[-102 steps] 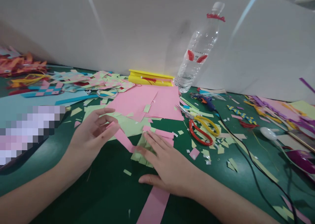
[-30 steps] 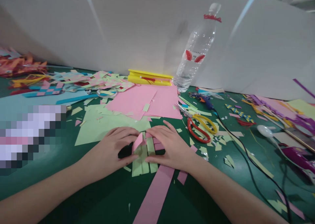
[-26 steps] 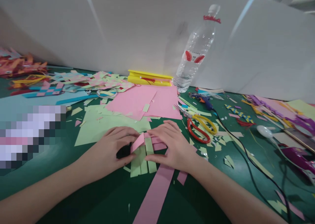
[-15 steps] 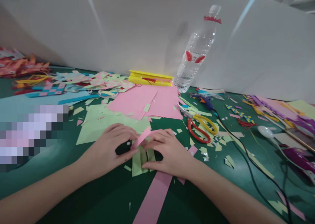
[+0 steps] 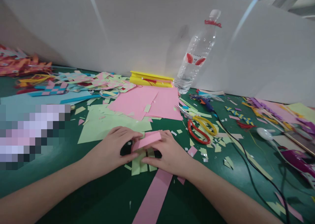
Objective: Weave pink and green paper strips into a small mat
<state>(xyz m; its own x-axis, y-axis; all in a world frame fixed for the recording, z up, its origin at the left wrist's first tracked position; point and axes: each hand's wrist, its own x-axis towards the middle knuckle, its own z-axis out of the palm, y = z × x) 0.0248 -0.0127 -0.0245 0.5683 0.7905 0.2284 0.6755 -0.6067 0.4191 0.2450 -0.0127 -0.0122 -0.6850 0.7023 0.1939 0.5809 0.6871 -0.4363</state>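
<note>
Just left of centre, my left hand (image 5: pixel 114 148) is closed, with the left end of a pink paper strip (image 5: pixel 148 141) pinched at its fingertips. That strip runs slantwise up to the right, in front of the fingers of my right hand (image 5: pixel 168 152). My right hand is closed on several pale green paper strips (image 5: pixel 139 165) lying side by side between both hands. Its thumb rests across them, and its other fingertips are partly hidden. Below, a longer pink strip (image 5: pixel 152 197) stretches toward me from under my right hand.
Scissors (image 5: pixel 199 127) with red and yellow handles lie among paper scraps. A plastic bottle (image 5: pixel 195 55) stands by the wall. Pink sheets (image 5: pixel 162 101), a green sheet (image 5: pixel 92 127), a corded glue gun (image 5: pixel 204 101) and a purple tool (image 5: pixel 296 161) surround the hands.
The pink strip between my hands has swung down and to the right, from standing steeply to lying at a shallow slant. My hands have barely moved.
</note>
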